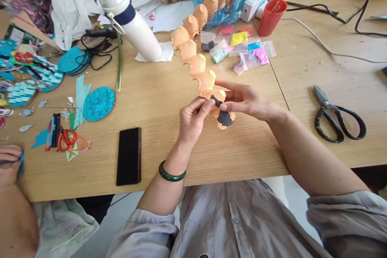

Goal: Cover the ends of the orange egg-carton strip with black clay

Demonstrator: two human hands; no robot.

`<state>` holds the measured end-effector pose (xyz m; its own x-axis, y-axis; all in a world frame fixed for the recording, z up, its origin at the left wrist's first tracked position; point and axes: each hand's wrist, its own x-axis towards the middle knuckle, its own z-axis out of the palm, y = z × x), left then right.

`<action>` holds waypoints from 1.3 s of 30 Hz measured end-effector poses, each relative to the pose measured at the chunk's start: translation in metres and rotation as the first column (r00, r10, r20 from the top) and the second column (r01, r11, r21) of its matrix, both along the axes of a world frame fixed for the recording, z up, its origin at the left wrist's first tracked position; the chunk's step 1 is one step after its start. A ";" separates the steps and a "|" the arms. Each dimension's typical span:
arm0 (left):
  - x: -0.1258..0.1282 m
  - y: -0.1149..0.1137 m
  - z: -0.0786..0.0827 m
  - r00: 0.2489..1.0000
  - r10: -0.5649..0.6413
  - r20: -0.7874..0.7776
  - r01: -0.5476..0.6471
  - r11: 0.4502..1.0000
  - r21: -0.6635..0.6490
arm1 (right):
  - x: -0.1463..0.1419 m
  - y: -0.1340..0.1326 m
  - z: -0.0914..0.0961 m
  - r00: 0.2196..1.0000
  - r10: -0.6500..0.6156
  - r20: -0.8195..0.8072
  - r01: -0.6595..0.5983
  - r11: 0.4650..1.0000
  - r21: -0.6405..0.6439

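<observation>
Both hands hold the near end of an orange egg-carton strip (197, 64), whose row of bumps bends and runs away toward the back of the table. My left hand (193, 119) pinches it from the left, thumb on a patch of black clay (225, 118). From the right, my right hand (244, 98) grips the same end, its thumb beside the black and its fingers behind the strip. The black covers part of the last bumps. Small bags of coloured clay (238, 38) lie beyond the strip.
A white bottle (136, 32) stands at back left, a red cup (272, 18) at back right. Black-handled scissors (329, 113) lie to the right, a phone (129, 156) to the left. Another person's hand (9, 165) is at the left edge, near red scissors (66, 140).
</observation>
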<state>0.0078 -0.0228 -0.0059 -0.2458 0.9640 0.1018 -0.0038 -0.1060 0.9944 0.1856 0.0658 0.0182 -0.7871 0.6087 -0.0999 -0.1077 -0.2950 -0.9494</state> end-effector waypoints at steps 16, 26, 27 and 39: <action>-0.003 -0.001 0.004 0.999 -0.051 -0.006 0.051 0.998 -0.034 | 0.004 0.010 -0.010 0.999 -0.017 0.042 0.015 0.999 0.049; 0.001 0.003 0.003 0.925 -0.115 0.361 0.169 0.978 -0.122 | -0.003 0.000 -0.008 0.989 -0.138 -0.044 0.139 0.990 0.025; 0.001 0.004 0.003 0.924 -0.118 0.364 0.171 0.978 -0.118 | -0.004 -0.001 -0.009 0.989 -0.136 -0.062 0.137 0.991 0.011; 0.002 0.005 0.004 0.950 -0.050 0.308 0.064 0.997 -0.034 | -0.010 -0.009 -0.004 0.984 -0.134 -0.119 0.096 0.955 -0.282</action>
